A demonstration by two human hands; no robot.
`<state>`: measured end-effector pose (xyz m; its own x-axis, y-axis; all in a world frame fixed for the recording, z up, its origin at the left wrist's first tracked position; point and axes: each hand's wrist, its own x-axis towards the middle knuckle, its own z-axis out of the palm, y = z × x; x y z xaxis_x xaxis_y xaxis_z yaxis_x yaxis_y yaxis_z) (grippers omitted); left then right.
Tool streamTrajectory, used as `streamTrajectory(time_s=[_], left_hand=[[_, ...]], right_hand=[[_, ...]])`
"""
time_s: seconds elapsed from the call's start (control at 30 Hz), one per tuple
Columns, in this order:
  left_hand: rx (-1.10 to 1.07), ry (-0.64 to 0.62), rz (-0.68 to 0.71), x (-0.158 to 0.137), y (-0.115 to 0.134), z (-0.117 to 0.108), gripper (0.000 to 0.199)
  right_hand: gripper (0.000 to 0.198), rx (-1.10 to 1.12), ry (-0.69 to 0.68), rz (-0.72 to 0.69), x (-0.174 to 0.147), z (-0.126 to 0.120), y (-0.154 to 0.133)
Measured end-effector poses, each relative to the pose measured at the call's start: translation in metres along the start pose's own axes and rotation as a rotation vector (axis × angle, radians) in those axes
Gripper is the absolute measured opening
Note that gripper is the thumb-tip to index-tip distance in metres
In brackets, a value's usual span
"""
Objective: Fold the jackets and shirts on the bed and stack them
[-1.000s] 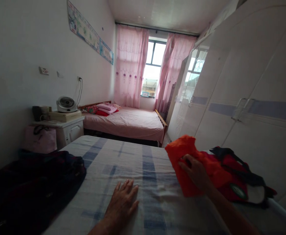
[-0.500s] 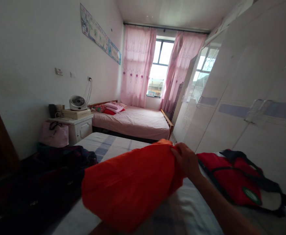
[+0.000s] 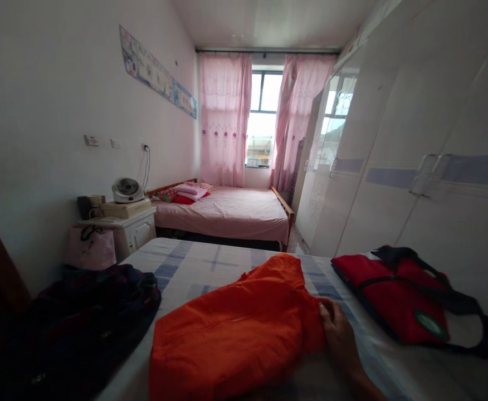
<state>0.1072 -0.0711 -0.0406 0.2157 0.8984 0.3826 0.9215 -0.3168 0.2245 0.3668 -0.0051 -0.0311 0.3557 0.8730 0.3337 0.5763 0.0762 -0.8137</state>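
Observation:
An orange garment (image 3: pixel 227 334) lies partly folded across the bed in front of me, its lower end running out of view at the bottom. My right hand (image 3: pixel 340 331) is at its right edge, fingers closed on the cloth. What kind of garment it is I cannot tell for sure. My left hand is not in view. To the right of my hand lies a folded red, navy and white jacket (image 3: pixel 394 301) with a round green badge. Dark plaid clothing (image 3: pixel 97 312) is heaped on the left side.
The near bed has a blue-and-white checked sheet (image 3: pixel 210 262). A pink-covered bed (image 3: pixel 235 209) stands beyond it. A white nightstand (image 3: pixel 139 225) with a fan (image 3: pixel 127 190) is at left, a pink bag (image 3: pixel 89 247) beside it. White wardrobes (image 3: pixel 394 223) line the right side.
The orange garment has been lowered and now lies flatter on the bed. My right hand has moved down and slightly right with its edge. The view has tilted and shifted a little.

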Motion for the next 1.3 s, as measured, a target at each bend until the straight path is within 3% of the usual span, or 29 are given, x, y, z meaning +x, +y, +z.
streamTrajectory(time_s=[0.1, 0.17, 0.33, 0.43, 0.57, 0.63, 0.7, 0.8, 0.87, 0.9, 0.93, 1.03, 1.07, 1.1, 1.2, 1.23, 1.27, 1.3], left_hand=[[-0.106, -0.088, 0.264, 0.012, 0.003, -0.020, 0.032], [-0.146, -0.139, 0.316, 0.026, 0.000, -0.036, 0.037], [0.026, -0.271, -0.051, 0.064, -0.019, -0.053, 0.034], [0.012, -0.307, -0.039, 0.071, -0.028, -0.042, 0.021], [-0.164, -0.146, -0.087, 0.090, -0.035, -0.045, 0.013], [-0.213, -0.082, -0.112, 0.108, -0.036, -0.074, 0.013], [-0.252, 0.019, -0.103, 0.126, -0.032, -0.120, 0.017], [-0.376, 0.488, -0.126, 0.136, -0.021, -0.191, 0.018], [-0.327, 0.794, -0.206, 0.132, -0.018, -0.216, 0.018], [-0.279, 0.805, -0.185, 0.129, -0.019, -0.218, 0.017], [-0.230, 0.734, -0.146, 0.127, -0.021, -0.215, 0.016], [-0.152, 0.309, -0.001, 0.120, -0.037, -0.201, 0.015], [-0.152, 0.243, 0.014, 0.119, -0.043, -0.202, 0.016], [-0.159, 0.252, 0.014, 0.117, -0.047, -0.208, 0.016], [-0.163, 0.620, -0.082, 0.110, -0.051, -0.237, 0.016], [-0.163, 0.679, -0.106, 0.107, -0.051, -0.242, 0.017], [-0.176, 0.614, -0.106, 0.103, -0.052, -0.240, 0.020], [-0.203, 0.438, -0.086, 0.098, -0.053, -0.233, 0.023]], right_hand=[[0.035, 0.062, 0.072, 0.017, 0.002, 0.003, 0.010], [0.034, 0.098, 0.102, 0.027, 0.005, 0.005, 0.015], [0.035, 0.177, 0.104, 0.081, 0.009, 0.007, 0.025], [0.037, 0.202, 0.096, 0.098, 0.010, 0.008, 0.027], [0.037, 0.228, 0.101, 0.111, 0.010, 0.011, 0.029], [0.038, 0.251, 0.112, 0.117, 0.011, 0.012, 0.030], [0.040, 0.262, 0.144, 0.116, 0.011, 0.013, 0.031], [0.042, 0.253, 0.196, 0.116, 0.012, 0.013, 0.030], [0.039, 0.244, 0.209, 0.114, 0.011, 0.012, 0.028], [0.038, 0.238, 0.204, 0.109, 0.011, 0.012, 0.026], [0.036, 0.226, 0.194, 0.103, 0.011, 0.012, 0.025], [0.035, 0.166, 0.149, 0.089, 0.010, 0.011, 0.021], [0.035, 0.142, 0.133, 0.082, 0.010, 0.011, 0.020], [0.036, 0.120, 0.118, 0.075, 0.010, 0.012, 0.020], [0.037, 0.058, 0.075, 0.047, 0.010, 0.012, 0.020], [0.038, 0.036, 0.062, 0.038, 0.010, 0.012, 0.021], [0.038, 0.014, 0.047, 0.031, 0.010, 0.012, 0.021], [0.038, -0.009, 0.033, 0.025, 0.010, 0.011, 0.022]])
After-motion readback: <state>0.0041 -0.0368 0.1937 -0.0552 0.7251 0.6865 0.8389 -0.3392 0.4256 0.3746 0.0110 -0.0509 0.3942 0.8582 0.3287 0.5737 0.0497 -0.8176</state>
